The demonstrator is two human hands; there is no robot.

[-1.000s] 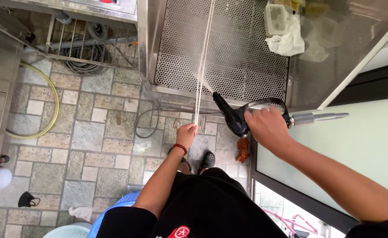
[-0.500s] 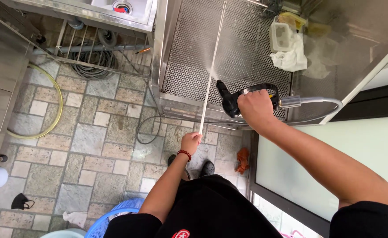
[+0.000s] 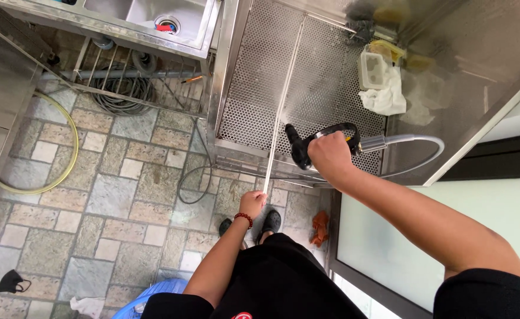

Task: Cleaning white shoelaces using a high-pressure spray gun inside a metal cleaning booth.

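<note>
The right hand (image 3: 329,155) is closed round a black spray gun (image 3: 307,145), nozzle pointing left and far toward a thin white rod (image 3: 281,109). The left hand (image 3: 252,204) pinches the rod's near end; its long axis runs near to far over the perforated steel tray (image 3: 331,82). A grey hose (image 3: 416,142) trails right.

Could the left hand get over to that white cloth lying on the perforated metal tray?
Probably not as things stand: the left hand holds the long white strip at its near end, and the white cloth lies far across the perforated tray, beyond the right hand.
</note>
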